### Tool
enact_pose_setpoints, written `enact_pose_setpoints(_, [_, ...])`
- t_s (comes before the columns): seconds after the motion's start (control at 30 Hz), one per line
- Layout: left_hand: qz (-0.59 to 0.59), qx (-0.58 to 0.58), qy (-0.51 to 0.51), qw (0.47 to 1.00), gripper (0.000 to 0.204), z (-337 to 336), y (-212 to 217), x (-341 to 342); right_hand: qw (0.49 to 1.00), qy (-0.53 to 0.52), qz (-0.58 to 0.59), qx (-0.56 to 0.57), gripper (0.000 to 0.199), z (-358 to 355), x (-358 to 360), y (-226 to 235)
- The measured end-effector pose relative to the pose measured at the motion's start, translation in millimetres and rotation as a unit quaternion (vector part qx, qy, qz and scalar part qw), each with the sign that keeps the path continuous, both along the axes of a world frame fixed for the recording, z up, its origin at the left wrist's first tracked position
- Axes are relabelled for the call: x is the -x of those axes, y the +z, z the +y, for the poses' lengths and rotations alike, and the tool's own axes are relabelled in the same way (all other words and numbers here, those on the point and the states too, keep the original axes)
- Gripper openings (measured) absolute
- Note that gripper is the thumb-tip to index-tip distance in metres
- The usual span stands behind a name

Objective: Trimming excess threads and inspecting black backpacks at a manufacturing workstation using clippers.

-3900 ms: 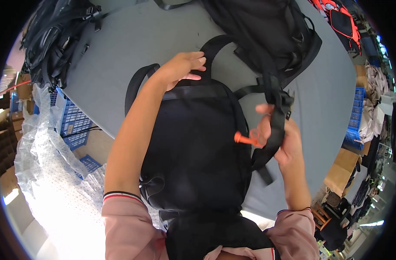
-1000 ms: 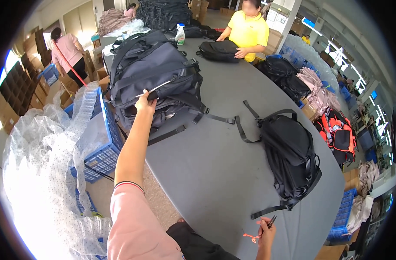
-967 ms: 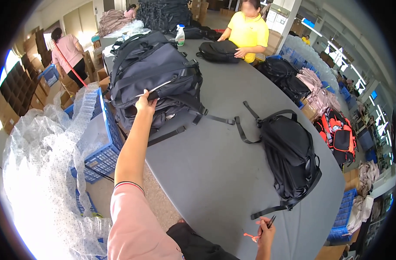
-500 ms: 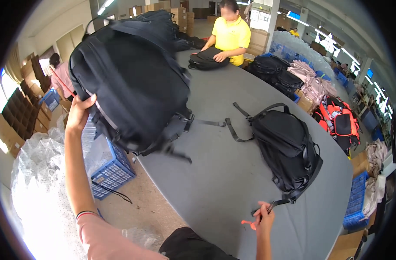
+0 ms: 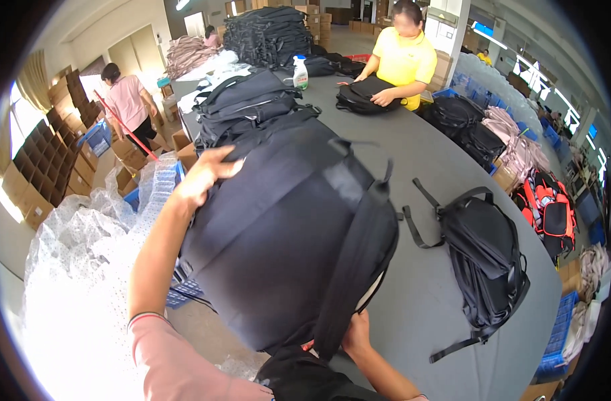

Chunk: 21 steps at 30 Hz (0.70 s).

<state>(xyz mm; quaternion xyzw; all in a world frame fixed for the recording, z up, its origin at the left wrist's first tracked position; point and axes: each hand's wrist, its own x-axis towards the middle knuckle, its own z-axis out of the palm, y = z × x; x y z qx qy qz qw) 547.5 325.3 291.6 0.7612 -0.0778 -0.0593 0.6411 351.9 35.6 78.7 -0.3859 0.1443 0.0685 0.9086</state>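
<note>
A large black backpack (image 5: 272, 247), slightly blurred, is tilted up in front of me with its smooth panel and a wide strap showing. My left hand (image 5: 208, 175) grips its upper left edge, thumb on the fabric. At its lower right edge my right hand (image 5: 357, 334) is closed against the backpack, its fingers mostly hidden behind it. A small bit of red (image 5: 309, 345) shows at the bottom edge; what it belongs to I cannot make out. To the right, a second black backpack (image 5: 482, 250) lies on the grey table (image 5: 412, 314), straps spread out.
Across the table a person in yellow (image 5: 404, 60) handles another black bag (image 5: 365, 95). Stacked black bags (image 5: 242, 100) and a spray bottle (image 5: 300, 72) stand at the far left. Bubble wrap (image 5: 85, 267) and a blue crate (image 5: 185, 294) are at my left.
The held backpack has swung down and right, turning to its smooth panel. My right hand has moved left from beside the second backpack, where it held a small orange-tagged item, to the held backpack.
</note>
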Motion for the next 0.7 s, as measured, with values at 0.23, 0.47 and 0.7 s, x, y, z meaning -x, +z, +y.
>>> enact_pose_setpoints(0.23, [-0.282, -0.105, 0.103, 0.948, 0.045, 71, 76, -164, 0.998, -0.003, -0.016, 0.054, 0.026, 94, -157, 129])
enact_pose_setpoints(0.47, [-0.274, -0.242, 0.328, 0.871, 0.068, 182, -144, -160, 0.997, 0.054, -0.050, 0.037, 0.033, 109, -222, 46])
enact_pose_setpoints(0.7, [0.182, 0.364, 0.316, 0.857, 0.089, 207, -348, -95, 0.991, 0.086, -0.096, 0.022, 0.031, 109, -221, 27])
